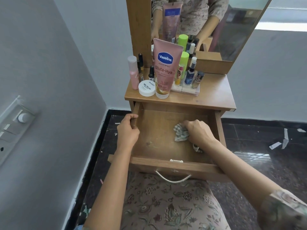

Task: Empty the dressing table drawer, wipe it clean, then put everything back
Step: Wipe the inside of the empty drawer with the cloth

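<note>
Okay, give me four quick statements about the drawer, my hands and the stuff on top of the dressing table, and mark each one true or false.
1. The right hand grips a cloth inside the drawer. True.
2. The left hand holds the Vaseline tube. False: it grips the drawer's left wall; the tube stands on the tabletop.
3. The drawer is pushed shut. False: it is pulled out, its floor in view.
4. A white jar sits on the tabletop, to the left of the Vaseline tube. True.
</note>
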Tool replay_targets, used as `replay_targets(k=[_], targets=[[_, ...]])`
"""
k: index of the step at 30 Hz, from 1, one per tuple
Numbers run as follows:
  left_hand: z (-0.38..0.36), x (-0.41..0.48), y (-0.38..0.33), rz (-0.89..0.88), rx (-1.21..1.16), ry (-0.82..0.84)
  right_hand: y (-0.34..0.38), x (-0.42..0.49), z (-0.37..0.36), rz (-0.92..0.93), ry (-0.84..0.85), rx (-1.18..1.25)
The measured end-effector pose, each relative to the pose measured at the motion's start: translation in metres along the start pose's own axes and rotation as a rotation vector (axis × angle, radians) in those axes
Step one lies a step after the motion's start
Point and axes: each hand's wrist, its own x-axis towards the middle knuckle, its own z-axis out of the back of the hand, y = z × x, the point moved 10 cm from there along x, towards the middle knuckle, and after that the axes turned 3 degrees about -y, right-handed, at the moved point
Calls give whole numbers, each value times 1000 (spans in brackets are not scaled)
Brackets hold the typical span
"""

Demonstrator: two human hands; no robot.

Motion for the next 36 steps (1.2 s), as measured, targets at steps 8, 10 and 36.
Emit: replay_targets(k=[8, 10, 36], targets=[[0, -1, 1, 6, -10, -3, -5, -30, -44, 82, 304, 126], [0, 0, 2, 10, -21, -14, -16, -22, -39, 34, 253, 111], [2, 3, 4, -16, -26, -40, 10, 11, -11, 249, 143, 79]])
